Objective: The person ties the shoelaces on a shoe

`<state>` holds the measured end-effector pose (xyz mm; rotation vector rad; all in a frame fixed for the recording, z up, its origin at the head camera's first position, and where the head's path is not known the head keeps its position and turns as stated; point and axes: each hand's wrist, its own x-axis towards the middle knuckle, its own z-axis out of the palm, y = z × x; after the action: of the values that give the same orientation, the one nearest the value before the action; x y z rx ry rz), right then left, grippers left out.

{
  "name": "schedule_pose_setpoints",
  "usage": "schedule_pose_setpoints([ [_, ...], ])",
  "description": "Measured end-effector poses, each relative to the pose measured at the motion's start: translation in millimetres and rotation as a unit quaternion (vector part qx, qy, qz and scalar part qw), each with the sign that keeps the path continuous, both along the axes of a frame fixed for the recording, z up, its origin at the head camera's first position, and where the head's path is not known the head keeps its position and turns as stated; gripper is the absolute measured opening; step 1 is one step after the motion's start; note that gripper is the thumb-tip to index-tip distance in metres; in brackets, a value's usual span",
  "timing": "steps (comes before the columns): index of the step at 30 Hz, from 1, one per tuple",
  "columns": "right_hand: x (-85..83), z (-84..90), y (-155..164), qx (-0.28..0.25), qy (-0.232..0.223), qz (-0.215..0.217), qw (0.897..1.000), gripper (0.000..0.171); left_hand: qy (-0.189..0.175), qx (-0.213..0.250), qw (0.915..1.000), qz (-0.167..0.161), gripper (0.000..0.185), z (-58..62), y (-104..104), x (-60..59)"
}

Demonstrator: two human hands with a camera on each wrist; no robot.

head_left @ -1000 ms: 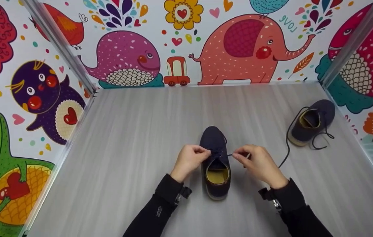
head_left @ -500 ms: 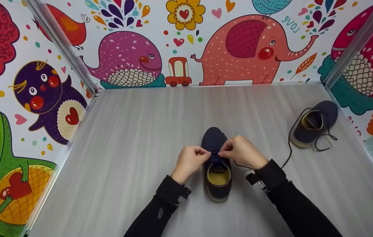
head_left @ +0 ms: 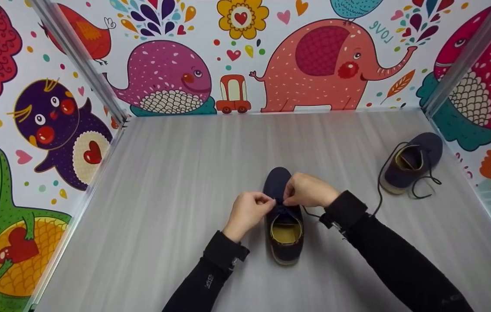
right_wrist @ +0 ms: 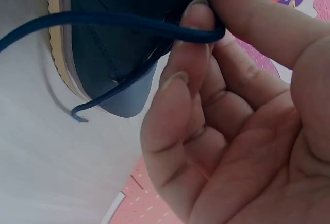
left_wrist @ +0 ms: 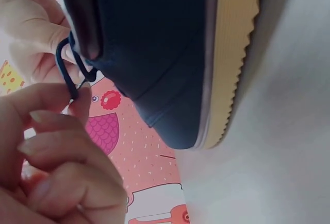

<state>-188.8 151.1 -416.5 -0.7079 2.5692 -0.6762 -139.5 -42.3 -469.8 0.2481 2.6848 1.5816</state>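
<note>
The counter (head_left: 176, 182), a pale grey wood-grain surface, was walled on three sides by panels of bright cartoon animals (head_left: 328, 65). A navy shoe (head_left: 283, 225) with a tan sole and yellow lining stood near the middle of the counter, toe pointing away from the person, heel toward them. A second navy shoe (head_left: 410, 167) lay well apart at the right, close to the right wall, its loose lace (head_left: 379, 190) trailing over the counter toward the person.

Both arms came in from below in black sleeves. The left hand (head_left: 249, 211) sat at the left of the middle shoe's throat, fingers curled, and the left wrist view showed its fingertips pinching a small loop of the dark blue lace (left_wrist: 66, 72). The right hand (head_left: 308, 190) lay over the shoe's upper, just beyond the opening, and the right wrist view showed its thumb and fingers (right_wrist: 193, 44) clamped on a strand of that lace, whose free end (right_wrist: 78, 117) hung down to the counter beside the toe. The two hands were close together above the shoe's lacing, fingertips nearly meeting.
</note>
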Motion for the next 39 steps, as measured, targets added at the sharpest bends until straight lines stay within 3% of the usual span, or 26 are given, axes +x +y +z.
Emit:
schedule_pose_setpoints([
  [7,-0.1,-2.5,6,-0.019,0.025,0.063,0.998,0.01,-0.016,-0.002,0.9999,-0.006,0.014,0.2,-6,1.1],
  [16,18.4,-17.8,23,-0.069,0.138,0.11,0.982,0.013,-0.004,-0.015,0.9999,0.005,0.014,-1.1,-16,0.4],
  [19,22.1,-27.0,22,-0.083,0.199,0.102,0.971,0.014,-0.012,-0.006,0.9999,-0.01,0.014,-1.5,-17,1.6],
  [23,24.8,-41.8,20,-0.097,0.294,0.071,0.948,0.018,-0.015,0.002,0.9994,-0.032,0.014,-2.2,-17,2.4],
  [26,26.2,-51.6,20,-0.104,0.339,0.042,0.934,0.02,-0.009,0.001,0.9986,-0.052,0.014,-1.8,-17,1.7],
  [31,29.3,-59.9,18,-0.125,0.366,0.0,0.922,0.02,-0.009,-0.003,0.9955,-0.095,0.012,-1.4,-17,1.0],
  [35,32.9,-65.0,16,-0.142,0.37,-0.027,0.918,0.021,-0.032,-0.003,0.9919,-0.123,0.012,-0.9,-18,2.0],
  [39,38.0,-69.6,15,-0.166,0.356,-0.053,0.918,0.02,-0.039,-0.003,0.9923,-0.118,0.019,-1.0,-15,1.7],
])
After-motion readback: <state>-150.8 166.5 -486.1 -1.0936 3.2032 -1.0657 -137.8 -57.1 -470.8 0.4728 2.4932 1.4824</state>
